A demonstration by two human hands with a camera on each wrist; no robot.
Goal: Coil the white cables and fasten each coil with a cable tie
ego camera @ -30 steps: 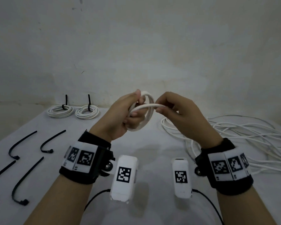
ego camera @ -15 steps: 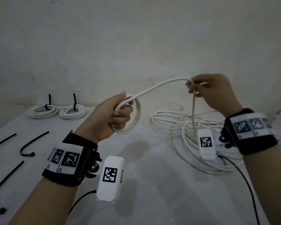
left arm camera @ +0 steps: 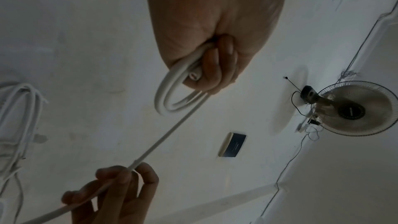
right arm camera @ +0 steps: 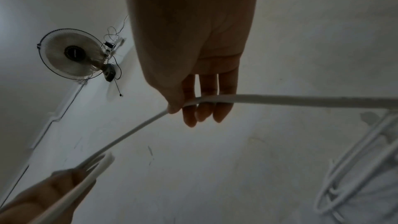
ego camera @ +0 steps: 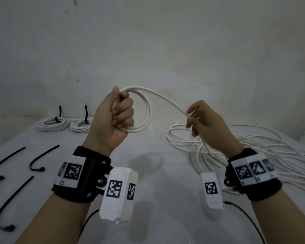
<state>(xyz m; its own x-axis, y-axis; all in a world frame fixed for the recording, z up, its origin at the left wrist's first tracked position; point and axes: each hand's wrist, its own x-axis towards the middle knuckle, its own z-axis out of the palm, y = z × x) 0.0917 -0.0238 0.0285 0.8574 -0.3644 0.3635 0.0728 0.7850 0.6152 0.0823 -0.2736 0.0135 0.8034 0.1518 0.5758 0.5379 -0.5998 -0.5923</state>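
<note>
Left hand (ego camera: 113, 118) fists the white cable (ego camera: 165, 98) loops at centre frame; right hand (ego camera: 206, 124) pinches the strand, which its palm hides lower down.

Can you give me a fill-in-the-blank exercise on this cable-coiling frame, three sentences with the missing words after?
1. The small coil is gripped in the ____ hand.
2. The right hand pinches the white cable that runs from the coil to the loose ____ of cable on the table.
3. At the back left of the table lie ____ finished coils, each fastened with a black tie.

Missing words: left; pile; two
</note>
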